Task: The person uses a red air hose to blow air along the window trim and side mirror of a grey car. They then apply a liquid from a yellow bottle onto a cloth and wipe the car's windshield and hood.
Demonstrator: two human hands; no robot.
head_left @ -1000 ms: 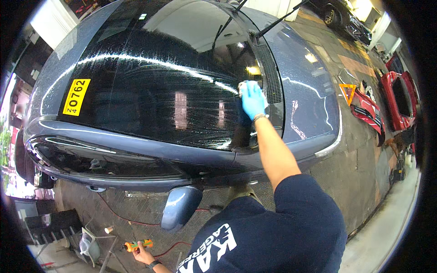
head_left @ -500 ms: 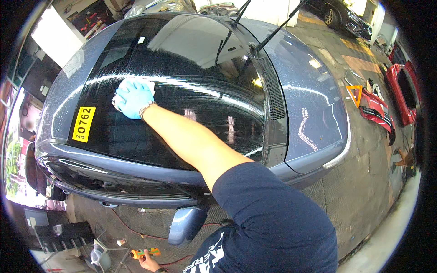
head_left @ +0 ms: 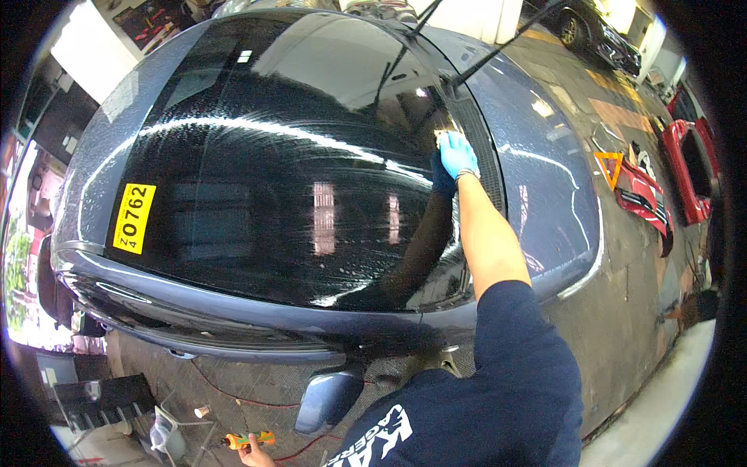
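Note:
My right hand (head_left: 459, 154), in a blue glove, presses a small pale cloth (head_left: 440, 135) against the dark windshield (head_left: 264, 210) of a blue-grey car. It is at the glass's lower right edge, beside the black cowl grille (head_left: 490, 152); its closed fingers mostly hide the cloth. Pale streaks and droplets curve across the glass. Low in the picture, well away from the glass, my bare left hand (head_left: 254, 454) is closed around an orange bottle (head_left: 249, 440). A yellow sticker (head_left: 135, 219) is on the windshield's left end.
Two raised wiper arms (head_left: 506, 45) stand over the hood (head_left: 545, 194). A side mirror (head_left: 328, 398) juts out near me. Red hoses (head_left: 268, 404) lie on the floor. To the right are red car panels (head_left: 689, 175) and an orange warning triangle (head_left: 609, 167); another car (head_left: 587, 35) stands beyond.
My right hand has swept right with the cloth, from the left part of the windshield to its lower edge by the cowl. My left hand still holds the bottle.

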